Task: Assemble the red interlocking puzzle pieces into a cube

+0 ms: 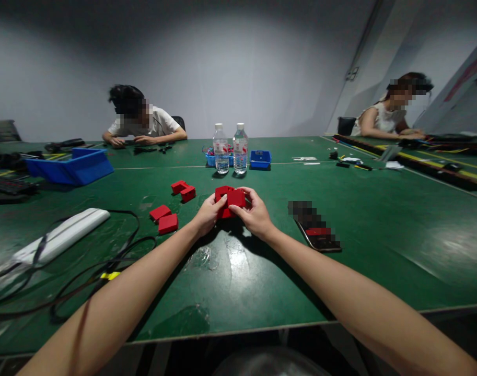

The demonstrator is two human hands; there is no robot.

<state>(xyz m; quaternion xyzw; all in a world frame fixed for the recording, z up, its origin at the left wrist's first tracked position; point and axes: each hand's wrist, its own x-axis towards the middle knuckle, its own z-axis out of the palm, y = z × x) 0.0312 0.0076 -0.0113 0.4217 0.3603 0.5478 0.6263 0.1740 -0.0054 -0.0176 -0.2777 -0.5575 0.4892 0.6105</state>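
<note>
Red block-like pieces [235, 198] are held together above the green table [238, 282], between both my hands. My left hand [207, 213] grips the left side, its thumb on the near face. Fingers of my right hand [256, 211] wrap round a squarish red piece on the right, thumb below and fingertips behind. How the pieces fit together is partly hidden by my fingers. To the left lie more loose red pieces: two flat squarish ones [168, 224] and, farther off, notched ones [188, 194].
Two water bottles [240, 151] stand ahead, beside a small blue tray [260, 166]. A phone [318, 232] lies right. At left are a white power strip [66, 235], black cables [120, 256] and a blue bin [73, 169]. Two people [160, 125] sit across the table.
</note>
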